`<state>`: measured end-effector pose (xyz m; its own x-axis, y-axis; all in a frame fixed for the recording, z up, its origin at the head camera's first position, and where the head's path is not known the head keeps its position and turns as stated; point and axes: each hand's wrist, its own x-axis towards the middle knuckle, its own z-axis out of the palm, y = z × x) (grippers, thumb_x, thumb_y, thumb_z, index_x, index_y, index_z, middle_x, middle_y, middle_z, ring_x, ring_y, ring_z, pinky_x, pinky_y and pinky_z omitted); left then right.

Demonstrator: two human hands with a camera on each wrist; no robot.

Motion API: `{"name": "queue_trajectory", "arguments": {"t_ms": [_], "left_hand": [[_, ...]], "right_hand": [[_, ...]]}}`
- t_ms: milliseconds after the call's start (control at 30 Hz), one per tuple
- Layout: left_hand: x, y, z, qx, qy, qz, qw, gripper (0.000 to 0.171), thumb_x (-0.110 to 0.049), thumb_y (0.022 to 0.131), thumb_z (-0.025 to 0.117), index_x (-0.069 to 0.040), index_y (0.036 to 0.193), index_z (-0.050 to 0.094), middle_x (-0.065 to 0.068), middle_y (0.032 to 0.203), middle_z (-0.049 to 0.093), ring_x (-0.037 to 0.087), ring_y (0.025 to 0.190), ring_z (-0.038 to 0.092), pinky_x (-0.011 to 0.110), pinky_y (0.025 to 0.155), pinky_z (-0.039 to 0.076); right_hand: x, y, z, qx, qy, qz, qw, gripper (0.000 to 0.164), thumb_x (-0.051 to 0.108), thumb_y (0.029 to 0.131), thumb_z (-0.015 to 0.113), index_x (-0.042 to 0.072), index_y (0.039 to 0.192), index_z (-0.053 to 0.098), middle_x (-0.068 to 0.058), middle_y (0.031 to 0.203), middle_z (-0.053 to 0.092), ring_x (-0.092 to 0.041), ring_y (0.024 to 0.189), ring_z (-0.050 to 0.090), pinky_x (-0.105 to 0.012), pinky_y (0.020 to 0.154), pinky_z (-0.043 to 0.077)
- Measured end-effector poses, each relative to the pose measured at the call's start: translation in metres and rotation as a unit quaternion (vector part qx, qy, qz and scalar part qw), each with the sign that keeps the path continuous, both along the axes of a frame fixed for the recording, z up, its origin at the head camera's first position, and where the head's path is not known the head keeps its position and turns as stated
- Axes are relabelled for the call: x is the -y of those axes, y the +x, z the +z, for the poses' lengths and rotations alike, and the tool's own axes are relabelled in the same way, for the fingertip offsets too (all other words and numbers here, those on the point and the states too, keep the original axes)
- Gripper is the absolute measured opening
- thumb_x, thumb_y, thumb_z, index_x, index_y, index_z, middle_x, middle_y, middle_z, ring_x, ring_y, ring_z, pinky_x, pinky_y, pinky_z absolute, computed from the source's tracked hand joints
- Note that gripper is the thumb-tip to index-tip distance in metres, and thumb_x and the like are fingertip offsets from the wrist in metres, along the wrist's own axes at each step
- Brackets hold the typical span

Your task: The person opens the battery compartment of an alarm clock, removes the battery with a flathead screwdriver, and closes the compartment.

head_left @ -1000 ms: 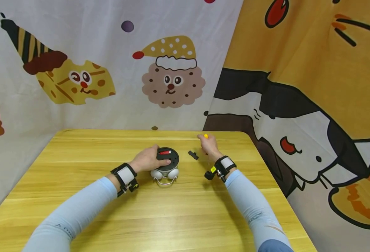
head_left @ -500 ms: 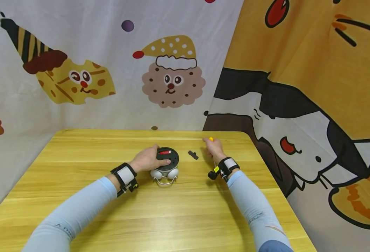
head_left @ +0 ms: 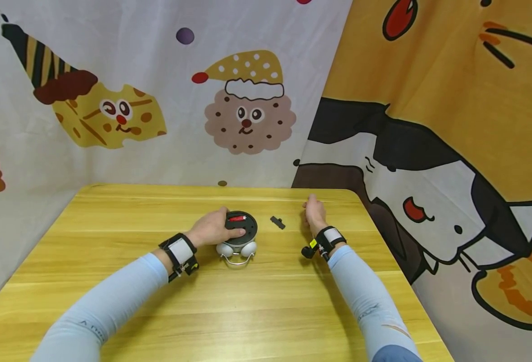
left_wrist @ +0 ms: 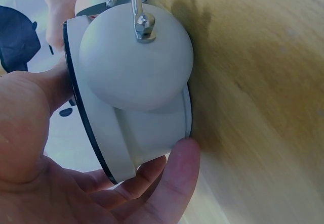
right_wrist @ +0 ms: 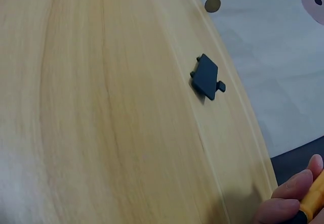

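A white twin-bell alarm clock (head_left: 248, 229) lies face down on the table, its black back up and its bells toward me. A red battery (head_left: 237, 218) sits in the open slot in that back. My left hand (head_left: 208, 230) grips the clock from the left, thumb over the back, fingers under the rim in the left wrist view. Far right, my right hand (head_left: 315, 213) holds a yellow-orange cylinder (right_wrist: 315, 196) with a black end, mostly hidden by the fingers. The small black battery cover (head_left: 277, 222) rests on the table between the clock and the right hand.
The wooden table (head_left: 248, 311) reaches back to a white cartoon-print curtain (head_left: 157, 60). Another orange-and-black curtain (head_left: 429, 176) hangs along the right side. My right hand is near the table's far right corner.
My right hand has moved right, away from the battery cover, and turned so the yellow-orange end no longer shows in the head view. The left hand and clock have stayed put.
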<state>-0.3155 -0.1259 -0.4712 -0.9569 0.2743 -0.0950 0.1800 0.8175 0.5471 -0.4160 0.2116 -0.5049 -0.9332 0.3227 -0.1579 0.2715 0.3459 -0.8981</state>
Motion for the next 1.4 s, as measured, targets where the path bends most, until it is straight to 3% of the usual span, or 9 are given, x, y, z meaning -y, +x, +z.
{"name": "queue_trajectory", "arguments": {"t_ms": [133,300,400,533,667,900,1300,1400], "left_hand": [[0.001,-0.001,0.000,-0.001,-0.001,-0.001,1.0000,0.085,-0.062,0.101,0.078,0.004,0.149,0.055,0.023,0.133,0.075,0.031,0.112,0.076,0.049,0.100,0.063],[0.001,0.000,0.000,0.000,0.002,0.002,1.0000,0.086,-0.062,0.102,0.078,0.004,0.152,0.054,0.023,0.136,0.075,0.032,0.115,0.075,0.049,0.102,0.062],[0.000,0.000,0.001,0.001,0.002,0.003,1.0000,0.087,-0.062,0.102,0.078,0.004,0.154,0.053,0.025,0.138,0.074,0.034,0.118,0.075,0.050,0.104,0.062],[0.000,0.001,0.002,0.001,0.003,0.003,1.0000,0.088,-0.061,0.102,0.077,0.005,0.154,0.053,0.025,0.139,0.074,0.035,0.119,0.075,0.051,0.105,0.062],[0.001,0.002,0.003,-0.001,0.004,0.003,1.0000,0.087,-0.061,0.102,0.077,0.004,0.154,0.053,0.024,0.139,0.074,0.035,0.119,0.075,0.051,0.104,0.062],[0.001,0.003,0.003,-0.004,0.002,-0.001,1.0000,0.087,-0.062,0.102,0.077,0.006,0.152,0.054,0.025,0.137,0.074,0.034,0.116,0.076,0.050,0.101,0.063],[0.000,0.001,0.002,-0.006,0.000,-0.001,1.0000,0.087,-0.062,0.102,0.077,0.004,0.153,0.053,0.025,0.139,0.074,0.035,0.119,0.075,0.051,0.103,0.062],[0.001,0.000,0.001,-0.007,-0.001,0.000,1.0000,0.087,-0.062,0.102,0.077,0.005,0.153,0.053,0.025,0.138,0.074,0.034,0.118,0.076,0.051,0.103,0.062]], "right_hand": [[-0.003,-0.001,0.000,0.004,0.025,0.003,1.000,0.066,0.046,0.113,0.030,0.001,0.125,0.077,0.003,0.063,0.052,-0.017,0.054,0.049,-0.032,0.052,0.045],[-0.006,-0.003,0.000,0.016,0.068,0.023,0.997,0.048,0.040,0.113,0.045,0.009,0.126,0.080,0.003,0.070,0.057,-0.014,0.057,0.052,-0.030,0.055,0.047],[-0.007,-0.004,-0.002,0.008,0.111,0.033,0.993,0.042,0.038,0.111,0.055,0.009,0.126,0.081,-0.003,0.079,0.066,-0.017,0.062,0.060,-0.030,0.056,0.051],[-0.009,-0.002,-0.001,-0.010,0.207,0.052,0.977,0.047,0.045,0.110,0.062,0.010,0.134,0.081,-0.013,0.114,0.081,-0.026,0.089,0.075,-0.036,0.073,0.060],[-0.010,0.000,0.000,-0.020,0.275,0.077,0.958,0.050,0.047,0.110,0.065,0.010,0.139,0.080,-0.015,0.143,0.078,-0.036,0.121,0.076,-0.048,0.097,0.062],[-0.016,0.005,-0.004,-0.032,0.306,0.096,0.947,0.046,0.040,0.106,0.075,0.007,0.138,0.080,-0.018,0.141,0.079,-0.040,0.130,0.075,-0.053,0.104,0.062],[-0.021,0.005,-0.007,-0.048,0.343,0.108,0.932,0.048,0.037,0.103,0.083,0.004,0.137,0.079,-0.018,0.133,0.082,-0.040,0.123,0.077,-0.053,0.101,0.064],[-0.024,0.005,-0.007,-0.049,0.339,0.118,0.932,0.050,0.037,0.102,0.085,0.003,0.137,0.079,-0.020,0.131,0.083,-0.040,0.119,0.078,-0.053,0.099,0.064]]}}
